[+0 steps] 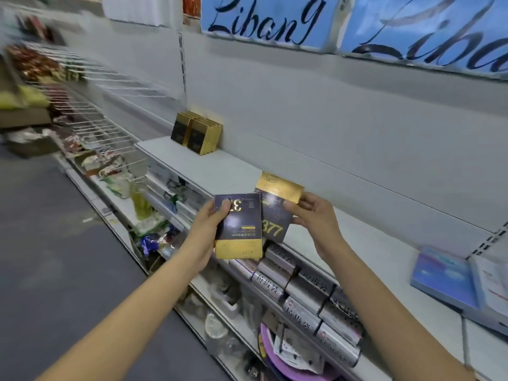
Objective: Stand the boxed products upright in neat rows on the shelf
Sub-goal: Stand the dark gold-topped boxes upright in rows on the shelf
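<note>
Setting: shop aisle with a white shelf (236,166) running from centre-left to right, its back panel bare; wire racks of blurred goods at far left.
Standing rows: two short rows of black-and-gold boxes (196,133) upright at the left end of the shelf, against the back panel, fronts facing the aisle.
Left hand (209,229): fingers and thumb curled round the left box (238,226), held in the air just before the shelf edge; its gold band is at the bottom and the numerals read inverted.
Right hand (313,218): thumb and fingers pinching the gold end of the right box (275,210), held tilted, just beside and partly behind the other.
Lower tier: silver rolls (308,295) stacked below the hands.
Far right: flat blue box (445,279) lying on the shelf.
Step in hand (judgement): carry both boxes left to the standing rows.
Technique (judgement): match orientation to the standing boxes first, seat each base flat, then butt it against its neighbour, fronts flush.
</note>
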Action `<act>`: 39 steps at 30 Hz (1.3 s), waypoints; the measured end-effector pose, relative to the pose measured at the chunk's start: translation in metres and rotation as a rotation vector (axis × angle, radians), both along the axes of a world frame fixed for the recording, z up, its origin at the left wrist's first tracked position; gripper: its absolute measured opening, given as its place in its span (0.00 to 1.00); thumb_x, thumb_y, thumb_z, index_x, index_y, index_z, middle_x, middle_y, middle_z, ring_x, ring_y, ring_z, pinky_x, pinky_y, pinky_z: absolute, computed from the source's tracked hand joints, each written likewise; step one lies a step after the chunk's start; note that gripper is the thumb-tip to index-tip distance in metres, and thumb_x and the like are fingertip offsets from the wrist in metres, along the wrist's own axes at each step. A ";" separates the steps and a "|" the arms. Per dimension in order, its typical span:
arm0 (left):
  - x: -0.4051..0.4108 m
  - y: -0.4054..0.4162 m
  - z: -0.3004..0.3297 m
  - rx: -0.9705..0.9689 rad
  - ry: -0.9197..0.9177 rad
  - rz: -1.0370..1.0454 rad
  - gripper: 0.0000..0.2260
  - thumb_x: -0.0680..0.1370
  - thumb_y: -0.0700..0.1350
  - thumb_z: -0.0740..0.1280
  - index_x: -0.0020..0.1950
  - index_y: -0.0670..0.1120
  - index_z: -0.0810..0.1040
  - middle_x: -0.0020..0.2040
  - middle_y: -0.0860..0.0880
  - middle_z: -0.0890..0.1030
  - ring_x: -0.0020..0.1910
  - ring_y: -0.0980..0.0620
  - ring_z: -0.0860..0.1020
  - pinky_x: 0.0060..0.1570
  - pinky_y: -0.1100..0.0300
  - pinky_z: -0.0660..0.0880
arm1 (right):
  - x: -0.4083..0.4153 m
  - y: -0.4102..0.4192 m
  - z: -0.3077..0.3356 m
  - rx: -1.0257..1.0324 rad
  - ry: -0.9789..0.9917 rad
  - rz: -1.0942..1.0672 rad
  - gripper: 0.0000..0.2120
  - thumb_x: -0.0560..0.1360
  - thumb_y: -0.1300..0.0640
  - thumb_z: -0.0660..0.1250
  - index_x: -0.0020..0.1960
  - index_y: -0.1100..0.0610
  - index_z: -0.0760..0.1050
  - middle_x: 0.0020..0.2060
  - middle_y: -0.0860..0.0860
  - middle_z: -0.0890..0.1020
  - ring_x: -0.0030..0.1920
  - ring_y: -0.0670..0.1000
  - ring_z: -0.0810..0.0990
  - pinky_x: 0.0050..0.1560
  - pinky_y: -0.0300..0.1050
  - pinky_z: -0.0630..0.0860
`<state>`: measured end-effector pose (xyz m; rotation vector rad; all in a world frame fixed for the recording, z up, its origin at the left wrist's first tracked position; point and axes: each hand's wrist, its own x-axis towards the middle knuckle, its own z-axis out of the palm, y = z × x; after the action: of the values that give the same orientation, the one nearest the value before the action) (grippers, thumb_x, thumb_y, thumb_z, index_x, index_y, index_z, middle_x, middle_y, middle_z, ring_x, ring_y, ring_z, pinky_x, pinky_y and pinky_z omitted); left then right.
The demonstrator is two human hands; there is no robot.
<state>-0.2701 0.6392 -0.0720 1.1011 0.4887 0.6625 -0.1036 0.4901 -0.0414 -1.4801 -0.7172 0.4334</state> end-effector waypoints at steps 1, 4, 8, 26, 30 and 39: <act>0.002 0.015 -0.002 -0.001 0.010 0.017 0.08 0.83 0.46 0.65 0.61 0.48 0.79 0.54 0.49 0.86 0.48 0.53 0.85 0.48 0.55 0.80 | 0.006 0.014 -0.001 -0.002 -0.011 0.000 0.12 0.76 0.64 0.72 0.59 0.61 0.81 0.51 0.56 0.87 0.49 0.53 0.86 0.49 0.48 0.83; 0.014 0.061 -0.007 0.015 0.041 0.056 0.07 0.83 0.45 0.64 0.59 0.48 0.79 0.55 0.47 0.86 0.49 0.51 0.85 0.49 0.55 0.80 | 0.027 0.057 -0.006 -0.005 -0.035 0.019 0.11 0.76 0.64 0.72 0.59 0.60 0.81 0.50 0.55 0.87 0.49 0.52 0.86 0.47 0.45 0.84; 0.034 0.118 -0.002 0.075 0.108 0.111 0.06 0.83 0.46 0.65 0.57 0.48 0.80 0.49 0.50 0.87 0.47 0.52 0.85 0.44 0.61 0.80 | 0.059 0.118 -0.011 -0.014 -0.042 0.035 0.11 0.76 0.63 0.72 0.58 0.59 0.81 0.48 0.52 0.88 0.47 0.51 0.87 0.47 0.46 0.83; 0.104 0.319 0.000 0.012 0.239 -0.033 0.16 0.84 0.37 0.58 0.64 0.48 0.82 0.64 0.39 0.81 0.55 0.45 0.81 0.38 0.56 0.82 | 0.147 0.278 -0.034 -0.084 -0.053 0.030 0.13 0.76 0.62 0.72 0.61 0.58 0.81 0.49 0.50 0.88 0.50 0.52 0.87 0.48 0.48 0.84; 0.120 0.350 -0.005 -0.005 0.210 -0.037 0.15 0.85 0.37 0.57 0.60 0.47 0.82 0.58 0.43 0.83 0.52 0.47 0.83 0.38 0.57 0.82 | 0.150 0.301 -0.041 -0.112 -0.051 -0.011 0.13 0.77 0.62 0.72 0.61 0.58 0.81 0.50 0.51 0.87 0.50 0.52 0.87 0.50 0.49 0.84; 0.152 0.464 -0.015 -0.080 0.171 -0.168 0.18 0.85 0.37 0.55 0.63 0.50 0.82 0.62 0.47 0.81 0.56 0.47 0.79 0.53 0.52 0.77 | 0.140 0.378 -0.046 -0.114 -0.035 -0.223 0.13 0.77 0.60 0.72 0.61 0.57 0.80 0.52 0.51 0.87 0.52 0.51 0.86 0.48 0.44 0.83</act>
<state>-0.1182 1.1035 -0.0869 1.1146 0.5575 0.4012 0.0362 0.8678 -0.0879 -1.6582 -0.5542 0.2823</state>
